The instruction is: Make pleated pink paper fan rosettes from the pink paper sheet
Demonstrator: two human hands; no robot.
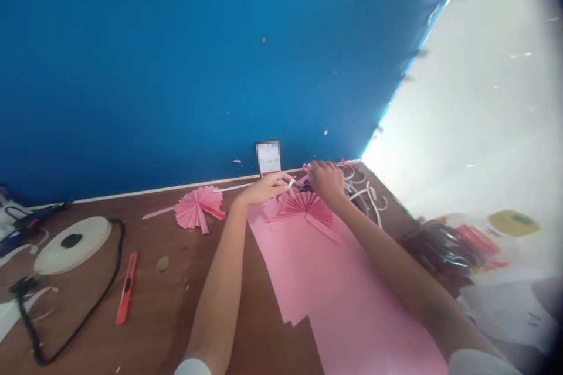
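At the back of the table, my left hand (273, 186) pinches a narrow white strip (291, 183), whose long tail runs left behind the wrist. My right hand (326, 180) is closed around dark scissors (301, 186), their blades pointing left at the strip by my left fingers; the handles are hidden in the hand. Just below the hands, a pink pleated paper fan (308, 205) lies on a large pink paper sheet (334, 287). Left of my left forearm lies another pink pleated fan (193, 209) with paper strips attached.
A phone (268, 158) leans on the blue wall. Curled white strips (373, 202) lie right of my right hand. A red box cutter (126, 288), a white disc (74, 246) and a black cable (115, 272) are on the left. Plastic bags (453, 246) sit at the right.
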